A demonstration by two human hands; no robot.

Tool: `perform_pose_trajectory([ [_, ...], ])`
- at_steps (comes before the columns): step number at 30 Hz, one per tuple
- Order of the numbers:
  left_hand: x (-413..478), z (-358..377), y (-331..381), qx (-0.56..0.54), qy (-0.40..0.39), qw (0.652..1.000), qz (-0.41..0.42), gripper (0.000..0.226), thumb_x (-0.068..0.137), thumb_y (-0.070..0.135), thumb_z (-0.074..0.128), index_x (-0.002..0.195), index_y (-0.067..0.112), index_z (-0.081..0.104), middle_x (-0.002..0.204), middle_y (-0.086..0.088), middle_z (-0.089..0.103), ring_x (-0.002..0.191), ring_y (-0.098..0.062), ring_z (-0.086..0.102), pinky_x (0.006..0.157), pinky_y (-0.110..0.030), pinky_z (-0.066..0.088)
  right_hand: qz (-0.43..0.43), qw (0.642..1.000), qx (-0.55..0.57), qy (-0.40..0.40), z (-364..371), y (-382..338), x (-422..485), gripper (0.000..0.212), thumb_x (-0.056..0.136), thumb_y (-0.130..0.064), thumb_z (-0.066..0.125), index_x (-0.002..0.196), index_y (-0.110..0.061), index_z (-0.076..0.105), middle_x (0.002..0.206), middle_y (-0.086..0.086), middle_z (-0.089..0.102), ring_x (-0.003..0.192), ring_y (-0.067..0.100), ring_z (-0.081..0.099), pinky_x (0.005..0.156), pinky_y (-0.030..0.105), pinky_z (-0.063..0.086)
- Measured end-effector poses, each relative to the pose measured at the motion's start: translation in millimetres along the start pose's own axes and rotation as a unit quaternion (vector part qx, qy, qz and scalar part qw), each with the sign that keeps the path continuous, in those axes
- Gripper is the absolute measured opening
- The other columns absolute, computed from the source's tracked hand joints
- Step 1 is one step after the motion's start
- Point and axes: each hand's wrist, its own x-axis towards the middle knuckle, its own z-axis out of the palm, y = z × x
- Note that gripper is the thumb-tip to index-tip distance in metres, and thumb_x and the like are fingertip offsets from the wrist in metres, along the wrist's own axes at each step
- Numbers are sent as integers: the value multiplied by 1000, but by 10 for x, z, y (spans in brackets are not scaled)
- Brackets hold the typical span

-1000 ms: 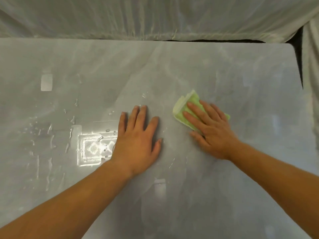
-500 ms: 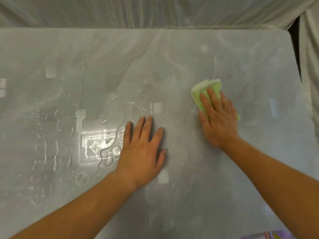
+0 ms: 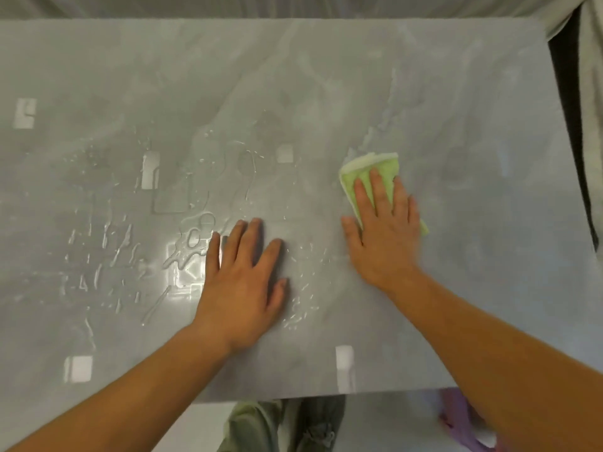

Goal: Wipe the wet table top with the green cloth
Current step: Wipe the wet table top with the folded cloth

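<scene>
The grey marble-look table top (image 3: 326, 93) fills the view. A folded green cloth (image 3: 365, 171) lies on it right of centre, and my right hand (image 3: 385, 233) presses flat on the cloth with straight fingers. My left hand (image 3: 241, 282) rests flat on the table at the centre, fingers spread. Water drops and a puddle (image 3: 192, 236) lie left of my left hand, with smaller drops (image 3: 300, 308) between the two hands.
The table's front edge (image 3: 326, 396) runs below my arms, with trousers (image 3: 280, 425) and a purple object (image 3: 463, 425) under it. Pale drapes (image 3: 293, 4) hang behind the far edge. A dark gap (image 3: 567, 125) borders the table's right side.
My right hand has slid the cloth from beside my left hand away to the right and farther up the table. The left hand stays flat in place. The view tilted down.
</scene>
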Motion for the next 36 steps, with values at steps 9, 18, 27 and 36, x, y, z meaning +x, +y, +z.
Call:
perform_pose_trajectory([
  [9,-440,176,52,-7,-3,999,-53,55,95,53,26,142,26,39,160,-13,22,150,-33,11,120,-53,0,-103,994,-22,-12,114,185,-628,59,102,-51,21,156,-28,26,166,0,19,152,36,15,121,57,14],
  [18,-542,287,-65,-17,8,999,-37,59,94,49,23,148,27,35,162,-13,20,150,-33,13,119,-55,5,-183,981,-19,-55,331,-373,-1893,62,102,-53,27,158,-26,22,168,2,12,154,36,4,120,61,16],
  [27,-603,279,-356,-53,30,998,25,61,97,45,24,154,24,24,164,-3,18,151,-22,13,121,-46,-5,-38,999,9,9,384,-744,-1640,65,101,-54,21,158,-25,23,167,3,13,154,37,5,121,59,11],
  [36,-666,323,-727,-33,39,999,13,54,100,42,28,151,26,31,165,-6,15,151,-26,9,121,-50,3,-100,995,9,13,525,-1098,-1555,58,101,-50,23,156,-30,26,167,-2,18,154,31,11,121,57,13],
])
